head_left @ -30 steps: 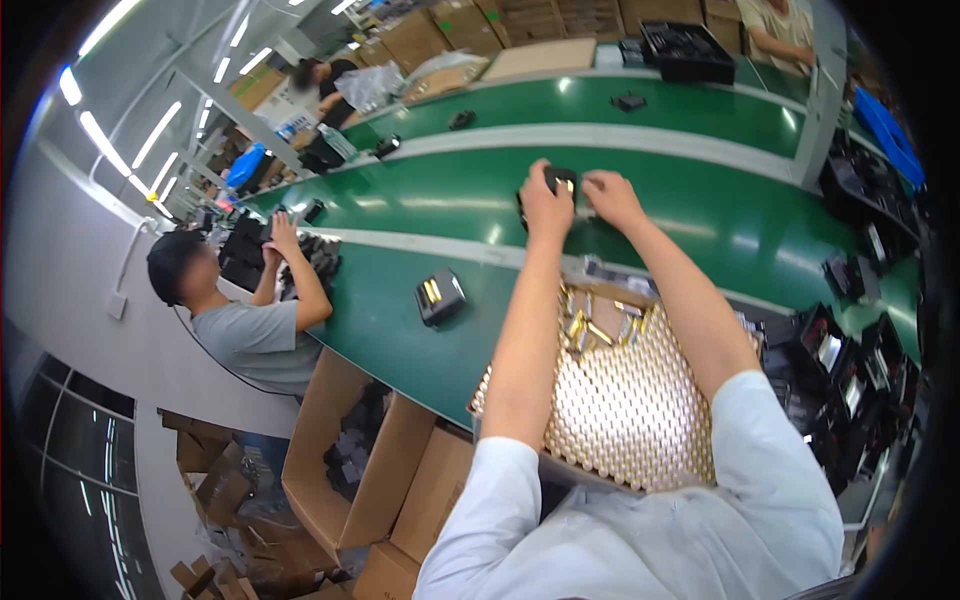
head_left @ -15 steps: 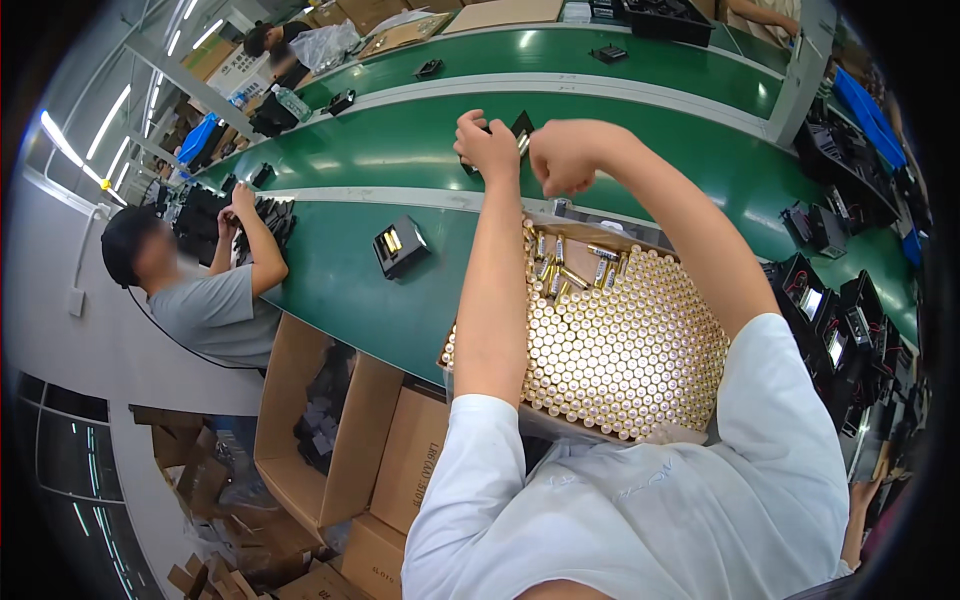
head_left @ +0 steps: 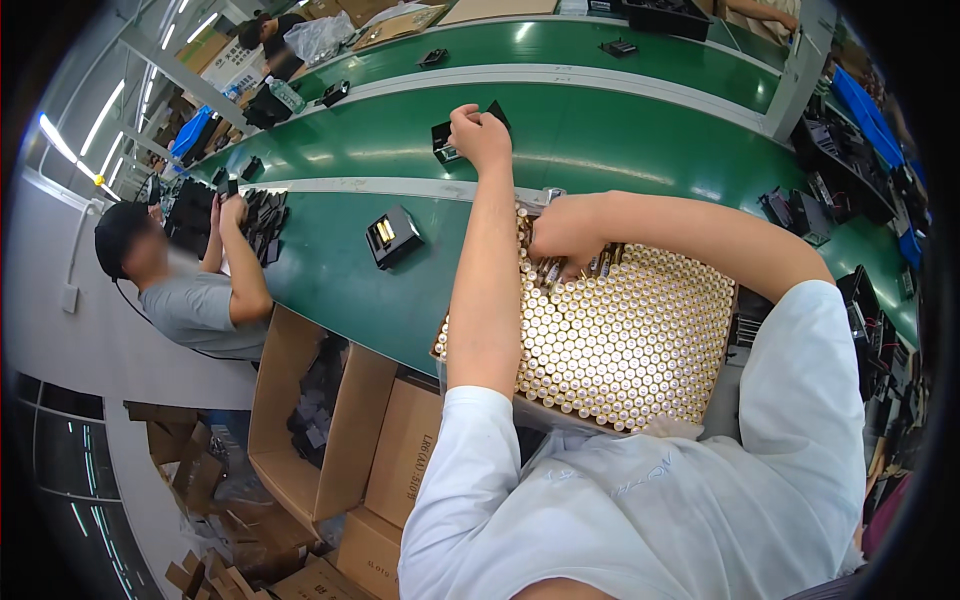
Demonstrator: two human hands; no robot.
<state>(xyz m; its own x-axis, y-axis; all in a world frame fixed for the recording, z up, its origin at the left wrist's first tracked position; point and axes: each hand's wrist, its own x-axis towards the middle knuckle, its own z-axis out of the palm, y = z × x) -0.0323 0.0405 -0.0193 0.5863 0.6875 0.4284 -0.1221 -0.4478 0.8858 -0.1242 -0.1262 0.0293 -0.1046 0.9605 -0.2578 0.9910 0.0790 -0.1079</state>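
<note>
My left hand (head_left: 482, 137) is closed on a small black plastic case (head_left: 442, 143) over the green conveyor belt. The case's dark flap (head_left: 498, 114) stands up beside my fingers, and its inside is mostly hidden. Down in the carton, my right hand (head_left: 572, 230) has its fingers curled among loose cylindrical batteries (head_left: 603, 262); how many it grips is hidden. Tightly packed upright batteries (head_left: 630, 345) with pale round ends fill the carton. On the green table to the left sits another black case (head_left: 396, 238), with gold batteries showing in its opening.
A person (head_left: 190, 270) in a grey shirt works at the left beside a pile of black parts (head_left: 265, 225). An open cardboard box (head_left: 345, 440) stands below the table edge. Black cases (head_left: 805, 215) crowd the right side. More cases ride on the far belt.
My right hand has moved from beside the left hand down into the carton's loose batteries. My left hand still holds the black case, which has shifted slightly left.
</note>
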